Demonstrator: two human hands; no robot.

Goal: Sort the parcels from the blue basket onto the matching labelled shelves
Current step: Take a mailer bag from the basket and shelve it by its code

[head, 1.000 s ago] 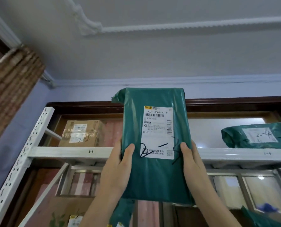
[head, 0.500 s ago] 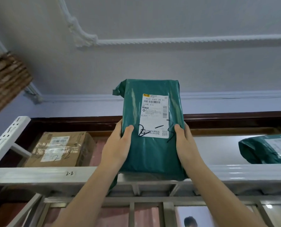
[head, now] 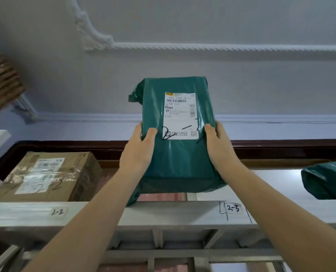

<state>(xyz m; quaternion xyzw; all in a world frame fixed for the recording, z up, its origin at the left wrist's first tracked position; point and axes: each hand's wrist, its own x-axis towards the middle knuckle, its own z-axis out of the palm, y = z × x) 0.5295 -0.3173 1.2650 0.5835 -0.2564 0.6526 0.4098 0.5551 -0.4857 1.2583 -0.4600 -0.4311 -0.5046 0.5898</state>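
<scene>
A green plastic parcel (head: pixel 180 154) with a white shipping label, hand-marked "2-3", is held upright above the top shelf's front rail (head: pixel 163 213). My left hand (head: pixel 138 154) grips its left edge, thumb on the front. My right hand (head: pixel 219 150) grips its right edge the same way. The parcel's lower end hangs just over the rail, left of the tag "2-3" (head: pixel 233 208). The blue basket is out of view.
A taped cardboard box (head: pixel 47 175) marked "2-2" sits at the left of the shelf above the tag "2-2" (head: pixel 57 212). Another green parcel (head: pixel 326 180) lies at the right. A dark wooden frame runs behind the shelf. The ceiling is close overhead.
The parcel has risen and moved forward over the shelf's front rail in both hands. The view has come closer, and the "2-3" tag has come into sight.
</scene>
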